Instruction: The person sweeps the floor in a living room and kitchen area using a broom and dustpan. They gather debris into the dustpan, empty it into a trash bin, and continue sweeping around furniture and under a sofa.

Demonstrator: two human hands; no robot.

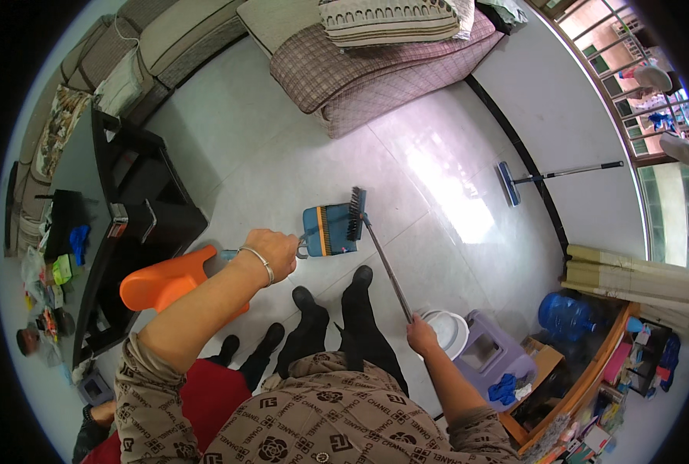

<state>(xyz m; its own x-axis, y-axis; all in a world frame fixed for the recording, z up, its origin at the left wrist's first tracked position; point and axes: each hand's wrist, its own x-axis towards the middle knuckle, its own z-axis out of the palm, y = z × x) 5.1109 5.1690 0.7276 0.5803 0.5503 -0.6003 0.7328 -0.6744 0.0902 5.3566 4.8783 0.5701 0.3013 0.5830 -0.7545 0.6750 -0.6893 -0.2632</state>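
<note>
My left hand [272, 253], with a bangle at its wrist, grips the handle of a blue dustpan [339, 223]. The pan has an orange strip with a row of comb teeth and rests on the tiled floor. In my right hand [422, 335] is the metal pole of a broom [389, 267]. The broom's dark bristles [354, 213] lie across the open lip of the dustpan. A few small bits of debris show near the pan's lower lip corner. My fingers hide part of the dustpan handle.
An orange plastic stool [167, 278] is under my left forearm, beside a black TV-type cabinet [141, 174]. A white bucket [450, 330] and a purple stool [489, 354] stand by my right hand. A squeegee-like tool [512, 182] leans on the wall. Another person in red [214, 400] is at my left.
</note>
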